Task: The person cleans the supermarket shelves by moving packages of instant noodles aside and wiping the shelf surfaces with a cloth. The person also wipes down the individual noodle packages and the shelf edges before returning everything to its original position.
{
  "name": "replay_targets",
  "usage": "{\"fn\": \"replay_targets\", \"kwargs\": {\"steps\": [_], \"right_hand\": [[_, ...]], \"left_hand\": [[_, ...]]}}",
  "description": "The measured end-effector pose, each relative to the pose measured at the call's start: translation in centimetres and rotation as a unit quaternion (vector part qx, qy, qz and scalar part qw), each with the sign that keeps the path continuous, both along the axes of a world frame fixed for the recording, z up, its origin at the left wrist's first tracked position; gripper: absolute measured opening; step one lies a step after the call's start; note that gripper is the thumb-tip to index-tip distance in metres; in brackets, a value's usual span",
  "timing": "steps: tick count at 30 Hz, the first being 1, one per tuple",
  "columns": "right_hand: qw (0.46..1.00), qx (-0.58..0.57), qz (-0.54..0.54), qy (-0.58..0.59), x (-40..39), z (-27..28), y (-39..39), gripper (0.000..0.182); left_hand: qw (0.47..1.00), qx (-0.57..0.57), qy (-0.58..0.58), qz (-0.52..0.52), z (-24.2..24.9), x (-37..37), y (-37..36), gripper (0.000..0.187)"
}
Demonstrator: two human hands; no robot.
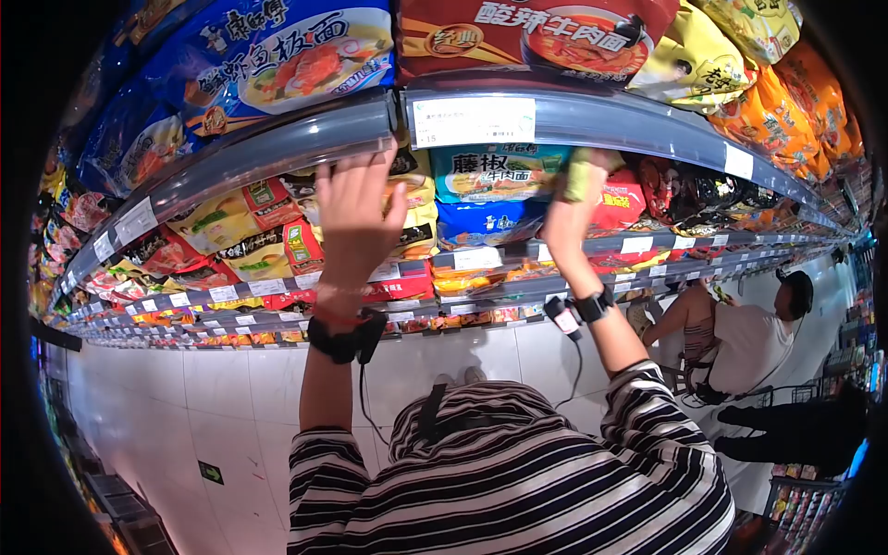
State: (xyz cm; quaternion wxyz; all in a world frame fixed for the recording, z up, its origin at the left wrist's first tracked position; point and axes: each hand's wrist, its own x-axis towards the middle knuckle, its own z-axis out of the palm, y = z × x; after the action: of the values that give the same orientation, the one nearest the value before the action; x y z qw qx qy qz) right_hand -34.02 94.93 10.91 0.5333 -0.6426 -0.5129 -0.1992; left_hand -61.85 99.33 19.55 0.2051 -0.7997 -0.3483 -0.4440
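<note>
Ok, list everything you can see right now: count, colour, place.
Noodle packs: many, blue, red, yellow, orange, on all shelves.
Green-blue pack: one, second shelf, centre, between the hands.
Shelf rails: several, grey, with white price tags.
Floor: white tiles.
Other person: one, white top, crouching at right by the shelves.
Striped shirt: one, black and white, the person's own.
Left hand: raised at the second shelf, black wristband.
Right hand: reaching into the second shelf; grip hidden.
</note>
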Motion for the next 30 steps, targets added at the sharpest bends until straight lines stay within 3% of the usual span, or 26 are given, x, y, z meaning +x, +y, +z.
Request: {"fn": "replay_targets", "kwargs": {"steps": [1, 2, 4, 5, 9, 11, 15, 16, 17, 19, 23, 25, 27, 30], "right_hand": [[1.0, -0.015, -0.005, 0.006, -1.4, 0.9, 0.6, 0.045], [0.999, -0.031, -0.011, 0.011, -2.9, 1.8, 1.1, 0.042], [0.986, 0.059, -0.082, -0.135, -5.0, 2.8, 2.6, 0.041], [0.98, 0.06, -0.079, -0.17, -5.9, 3.5, 2.7, 0.043], [0.953, -0.103, 0.129, -0.255, -8.4, 0.4, 3.2, 0.058], [0.941, -0.098, 0.133, -0.295, -8.2, -0.2, 2.7, 0.072], [0.917, -0.126, 0.075, -0.371, -3.4, -0.6, 0.6, 0.096], [0.908, -0.188, 0.056, -0.369, -2.0, -0.8, -0.1, 0.092], [0.912, -0.113, 0.025, -0.393, -0.1, -1.9, 0.1, 0.081], [0.933, -0.048, 0.01, -0.357, 1.1, -0.6, 0.2, 0.08], [0.968, -0.045, 0.017, -0.248, -3.2, 0.6, 1.9, 0.067], [0.959, -0.102, 0.095, -0.247, -6.0, 0.0, 3.2, 0.054], [0.953, -0.072, 0.135, -0.26, -9.6, 1.0, 3.5, 0.057], [0.938, -0.091, 0.146, -0.302, -9.2, 0.4, 3.5, 0.071]], "left_hand": [[1.0, 0.016, 0.006, -0.003, 0.0, 1.1, 0.4, 0.039], [0.999, -0.044, 0.021, -0.001, 0.3, 1.8, 1.0, 0.04], [0.985, -0.165, 0.051, 0.006, 1.1, 2.8, 2.0, 0.042], [0.986, -0.158, 0.058, 0.02, 1.2, 3.2, 2.3, 0.042], [0.981, -0.173, 0.066, 0.055, 0.7, 4.3, 2.5, 0.038], [0.987, -0.155, 0.045, 0.022, 0.5, 4.1, 2.5, 0.034], [0.979, -0.171, 0.097, 0.057, 0.7, 4.0, 2.2, 0.032], [0.98, -0.164, 0.098, 0.062, 0.7, 4.1, 2.3, 0.032], [0.98, -0.157, 0.098, 0.067, 0.6, 4.2, 2.4, 0.032], [0.982, -0.153, 0.089, 0.063, 0.3, 4.3, 2.3, 0.031], [0.99, -0.08, 0.108, 0.031, -0.9, 4.1, 3.1, 0.024], [0.986, -0.01, 0.162, 0.03, -0.8, 3.4, 3.5, 0.019], [0.967, 0.058, 0.246, 0.044, -0.7, 2.8, 3.2, 0.015], [0.969, 0.101, 0.223, 0.043, -1.3, 2.8, 3.6, 0.009]]}}
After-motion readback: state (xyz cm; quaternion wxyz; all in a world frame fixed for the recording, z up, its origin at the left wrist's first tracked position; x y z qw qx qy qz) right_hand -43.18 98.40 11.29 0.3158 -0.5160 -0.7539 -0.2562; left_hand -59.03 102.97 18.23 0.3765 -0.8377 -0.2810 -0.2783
